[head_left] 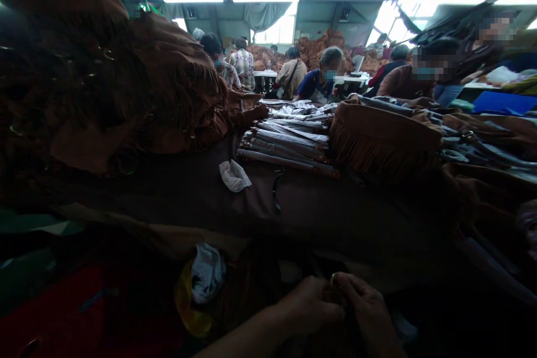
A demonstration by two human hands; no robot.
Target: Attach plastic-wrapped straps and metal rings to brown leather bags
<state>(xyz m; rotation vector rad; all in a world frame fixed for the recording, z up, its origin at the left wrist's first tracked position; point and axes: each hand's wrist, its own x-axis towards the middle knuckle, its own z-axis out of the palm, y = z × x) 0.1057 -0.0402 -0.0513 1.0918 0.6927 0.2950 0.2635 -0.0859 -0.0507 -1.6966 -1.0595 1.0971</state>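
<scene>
Low in the view, my left hand (310, 303) and my right hand (366, 303) meet close together in dim light. My right thumb and fingers pinch a small gold-coloured metal piece (334, 278), perhaps a ring or clasp. The left fingers are curled against the same spot, and what they grip is hidden. Dark material seems to hang beneath both hands, too dark to make out. Beyond them, a crumpled white cup-shaped cloth or mask (235, 175) and a thin dark strip (276, 190) lie on the dark brown table covering (188, 190).
A tall heap of brown fringed bags (180, 78) rises at left. Wrapped straps (289, 148) lie stacked at the table's middle, beside a brown fringed bag (386, 128). A white plastic bag (207, 273) is below the table edge. Several people sit beyond.
</scene>
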